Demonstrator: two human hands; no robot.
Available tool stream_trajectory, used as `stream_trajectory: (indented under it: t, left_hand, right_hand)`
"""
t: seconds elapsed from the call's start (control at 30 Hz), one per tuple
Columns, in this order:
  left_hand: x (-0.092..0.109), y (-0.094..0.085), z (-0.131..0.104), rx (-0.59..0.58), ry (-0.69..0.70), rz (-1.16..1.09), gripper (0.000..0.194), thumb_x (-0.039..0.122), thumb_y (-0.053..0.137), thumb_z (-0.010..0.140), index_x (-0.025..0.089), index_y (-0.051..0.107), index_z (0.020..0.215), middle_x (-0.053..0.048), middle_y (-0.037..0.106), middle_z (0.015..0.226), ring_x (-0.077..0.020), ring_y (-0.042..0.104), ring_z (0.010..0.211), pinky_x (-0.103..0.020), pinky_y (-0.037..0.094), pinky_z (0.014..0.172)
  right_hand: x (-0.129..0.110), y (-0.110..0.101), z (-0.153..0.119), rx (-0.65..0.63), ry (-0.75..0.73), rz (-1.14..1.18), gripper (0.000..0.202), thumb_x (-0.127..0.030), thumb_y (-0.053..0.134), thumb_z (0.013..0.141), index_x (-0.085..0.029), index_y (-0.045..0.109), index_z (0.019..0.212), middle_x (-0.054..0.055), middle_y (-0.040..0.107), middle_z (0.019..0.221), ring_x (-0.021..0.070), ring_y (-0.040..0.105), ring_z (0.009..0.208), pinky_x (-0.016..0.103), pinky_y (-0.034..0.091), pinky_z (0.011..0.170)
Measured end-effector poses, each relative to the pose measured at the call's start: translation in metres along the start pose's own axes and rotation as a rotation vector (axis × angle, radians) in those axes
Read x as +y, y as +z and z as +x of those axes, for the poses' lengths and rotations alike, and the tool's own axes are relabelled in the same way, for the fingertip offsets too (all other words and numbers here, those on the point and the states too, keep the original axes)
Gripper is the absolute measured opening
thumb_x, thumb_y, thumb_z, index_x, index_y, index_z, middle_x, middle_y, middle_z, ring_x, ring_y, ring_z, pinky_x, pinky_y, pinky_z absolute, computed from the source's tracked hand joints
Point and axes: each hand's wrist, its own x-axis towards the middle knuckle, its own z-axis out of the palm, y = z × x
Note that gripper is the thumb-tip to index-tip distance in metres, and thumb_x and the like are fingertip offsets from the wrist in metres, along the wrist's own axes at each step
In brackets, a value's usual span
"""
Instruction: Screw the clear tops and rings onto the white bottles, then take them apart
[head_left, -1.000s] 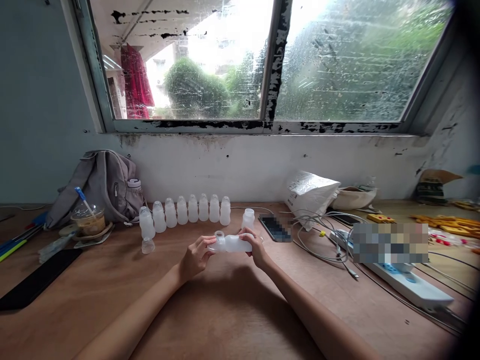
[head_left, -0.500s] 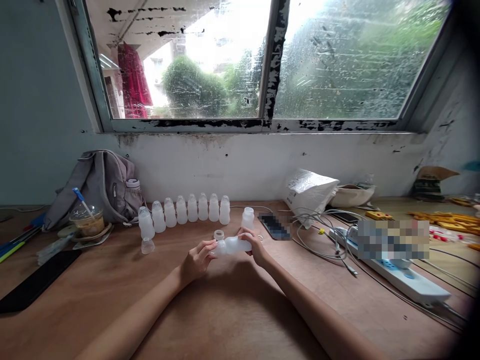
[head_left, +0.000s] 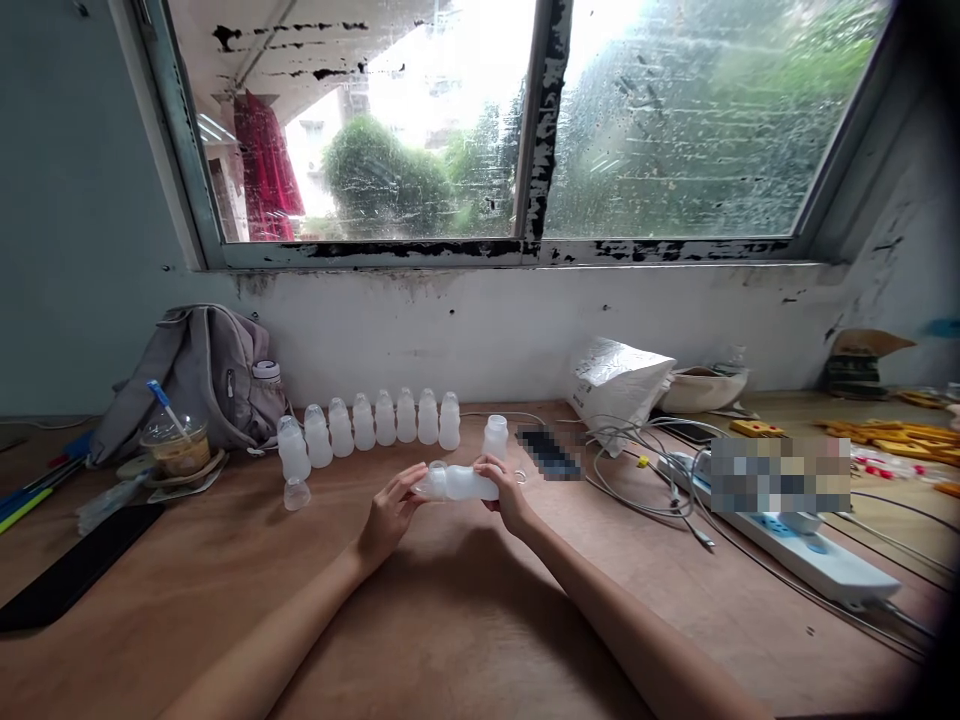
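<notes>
Between my hands a frosted baby bottle (head_left: 469,484) lies sideways, just above the table. My right hand (head_left: 504,492) is closed around its base end. My left hand (head_left: 394,512) pinches the clear dome cap (head_left: 429,485) at the other end; whether the cap is fully seated I cannot tell. Behind it stands a small clear ring-like piece (head_left: 438,467), partly hidden. An uncapped bottle (head_left: 496,436) stands upright behind my right hand, with a white ring (head_left: 520,477) beside that hand. Several capped bottles (head_left: 385,418) form a curved row at the back left; a loose clear cap (head_left: 297,495) lies before the leftmost.
At left are a grey backpack (head_left: 206,365), a drink cup (head_left: 176,445) and a black mat (head_left: 79,565). To the right lie a phone (head_left: 551,453), tangled cables (head_left: 637,500), a silver bag (head_left: 619,385) and a white power strip (head_left: 832,570).
My left hand has moved slightly up and left, and the clear cap now lines up with the bottle's end. The bottle has shifted a little left and lies more level.
</notes>
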Motion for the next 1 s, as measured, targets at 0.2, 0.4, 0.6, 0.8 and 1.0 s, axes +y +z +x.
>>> stream_trajectory:
  t: [0.2,0.4,0.6,0.8,1.0]
  left_hand:
    - [0.001,0.006,0.007,0.204,-0.523,-0.45,0.072,0.037,0.063,0.07,0.026,0.024,0.13,-0.009,0.056,0.112,-0.0151,0.065,0.07,-0.029,0.055,0.063]
    - [0.005,0.017,0.005,0.148,-0.673,-0.584,0.05,0.041,0.059,0.072,0.016,0.042,0.111,-0.007,0.063,0.088,-0.0166,0.063,0.072,-0.026,0.052,0.055]
    - [0.012,0.017,0.005,0.102,-0.661,-0.563,0.036,0.043,0.053,0.076,0.013,0.055,0.095,-0.009,0.065,0.09,-0.0196,0.062,0.082,-0.03,0.052,0.065]
    - [0.01,0.015,0.004,0.074,-0.607,-0.557,0.039,0.042,0.056,0.075,0.013,0.054,0.1,-0.011,0.064,0.096,-0.0214,0.061,0.088,-0.033,0.05,0.075]
    - [0.007,0.014,0.004,0.044,-0.531,-0.45,0.038,0.042,0.056,0.075,0.014,0.056,0.1,-0.011,0.064,0.099,-0.0223,0.059,0.094,-0.035,0.047,0.083]
  right_hand:
    - [-0.006,0.013,-0.01,-0.227,0.066,0.002,0.035,-0.047,0.053,0.072,-0.015,0.054,0.082,0.001,0.056,0.064,0.0124,0.053,0.052,0.02,0.035,0.041]
    - [-0.011,0.022,-0.016,-0.394,0.004,-0.074,0.03,-0.041,0.06,0.07,-0.014,0.059,0.084,0.002,0.059,0.077,0.0143,0.054,0.071,0.024,0.04,0.061]
    - [-0.001,0.025,-0.015,-0.341,-0.075,-0.236,0.032,-0.042,0.061,0.069,-0.017,0.056,0.088,0.003,0.059,0.084,0.0167,0.054,0.078,0.027,0.042,0.066]
    - [0.008,0.021,-0.009,-0.241,-0.259,-0.554,0.027,-0.041,0.061,0.069,-0.019,0.058,0.085,0.001,0.058,0.083,0.0179,0.051,0.079,0.026,0.038,0.064]
    - [0.01,0.02,-0.009,-0.212,-0.304,-0.619,0.025,-0.04,0.062,0.067,-0.021,0.057,0.083,0.0,0.056,0.079,0.0179,0.049,0.076,0.028,0.038,0.067]
